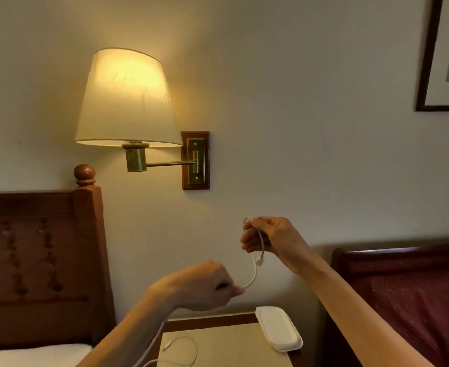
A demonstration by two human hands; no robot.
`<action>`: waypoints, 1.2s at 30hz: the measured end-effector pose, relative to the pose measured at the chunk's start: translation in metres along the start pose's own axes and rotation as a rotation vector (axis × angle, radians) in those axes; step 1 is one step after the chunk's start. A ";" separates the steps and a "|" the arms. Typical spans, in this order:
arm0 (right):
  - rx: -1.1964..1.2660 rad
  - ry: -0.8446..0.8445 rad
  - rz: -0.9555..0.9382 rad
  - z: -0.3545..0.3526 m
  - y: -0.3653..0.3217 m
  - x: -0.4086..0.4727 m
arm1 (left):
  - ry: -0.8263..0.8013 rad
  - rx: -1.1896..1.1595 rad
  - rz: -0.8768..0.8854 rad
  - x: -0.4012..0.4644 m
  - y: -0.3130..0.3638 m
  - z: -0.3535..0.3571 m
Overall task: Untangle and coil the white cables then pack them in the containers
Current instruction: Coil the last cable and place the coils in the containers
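Observation:
A thin white cable [255,271] stretches in the air between both hands in front of the wall. My right hand [273,241] is raised and pinches a small loop of it, with a connector end dangling just below. Lower and to the left, my left hand [204,286] grips the cable's other stretch between thumb and fingers. More white cable [183,350] hangs down past my left forearm and lies in a loose loop on the nightstand [226,348]. A white lidded container [279,328] sits at the nightstand's back right corner.
A lit wall lamp [128,102] on a brass swing arm hangs above the nightstand. A wooden headboard [40,266] stands left, with a white pillow below it. Another dark headboard [403,295] stands right. A framed picture [445,54] hangs at the upper right.

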State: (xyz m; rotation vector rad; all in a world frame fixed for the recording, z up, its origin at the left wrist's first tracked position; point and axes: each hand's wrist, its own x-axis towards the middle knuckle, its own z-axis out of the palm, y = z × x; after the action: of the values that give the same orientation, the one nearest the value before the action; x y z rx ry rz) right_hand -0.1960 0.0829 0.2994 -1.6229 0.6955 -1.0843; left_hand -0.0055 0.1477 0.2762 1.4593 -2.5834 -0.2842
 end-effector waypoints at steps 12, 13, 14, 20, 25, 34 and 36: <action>0.121 -0.202 0.023 0.011 -0.007 -0.009 | 0.920 0.164 0.274 0.027 -0.015 -0.031; 0.173 -0.233 0.047 0.009 -0.007 -0.010 | 0.935 0.104 0.272 0.028 -0.015 -0.028; 0.204 -0.266 0.064 0.008 -0.008 -0.011 | 0.942 0.031 0.266 0.030 -0.015 -0.025; 0.595 -0.507 0.114 0.005 0.000 -0.016 | 0.740 -0.403 0.272 0.029 -0.010 -0.018; 0.772 -0.520 0.177 0.014 0.000 -0.015 | 0.763 -0.620 0.222 0.028 -0.003 -0.015; 0.878 -0.185 0.091 -0.008 -0.042 -0.014 | 0.741 -0.920 0.016 0.021 -0.056 0.045; 0.865 -0.151 0.063 -0.015 -0.050 -0.014 | 0.718 -0.887 -0.073 0.020 -0.066 0.064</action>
State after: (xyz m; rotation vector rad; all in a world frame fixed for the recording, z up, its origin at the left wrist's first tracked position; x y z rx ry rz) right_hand -0.2195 0.1043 0.3435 -0.9091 0.1211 -1.0022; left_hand 0.0243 0.1027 0.1988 1.0335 -1.5129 -0.6583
